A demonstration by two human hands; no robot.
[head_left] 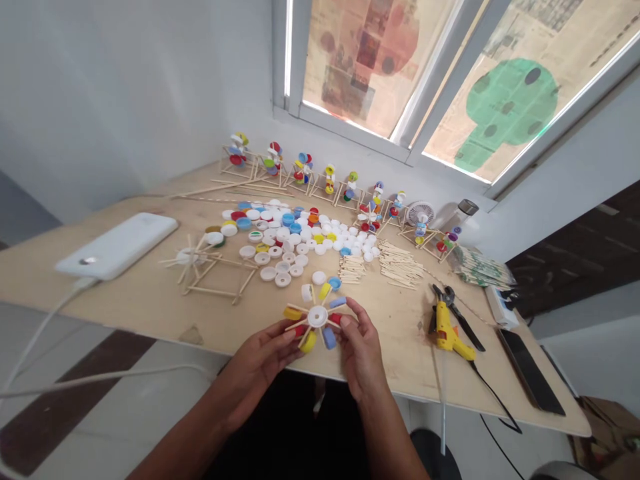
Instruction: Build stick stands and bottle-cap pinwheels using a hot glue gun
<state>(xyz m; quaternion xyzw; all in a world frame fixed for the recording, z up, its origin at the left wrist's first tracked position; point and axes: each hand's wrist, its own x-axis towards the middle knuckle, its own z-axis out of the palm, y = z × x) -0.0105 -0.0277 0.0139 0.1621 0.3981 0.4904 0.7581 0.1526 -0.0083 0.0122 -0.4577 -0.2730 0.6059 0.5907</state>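
Note:
Between my two hands is a small wheel (317, 317) with a white bottle cap at its hub, wooden sticks as spokes, and yellow, red, blue and white caps round its rim. My left hand (267, 350) pinches a red cap at its lower left. On the opposite side, my right hand (361, 343) grips another red cap near the upper right. To the left on the table stands a frame of sticks (215, 291), with a spoked white hub (189, 257) beside it. Loose bottle caps (283, 240), mostly white, lie spread beyond the wheel.
Stick piles (400, 263) lie right of the caps. A yellow glue gun (450, 333), pliers (465, 317) and a phone (531, 370) lie at right. A white power bank (120, 245) with a cable is at left. Several finished cap wheels on stick frames (301, 173) line the wall.

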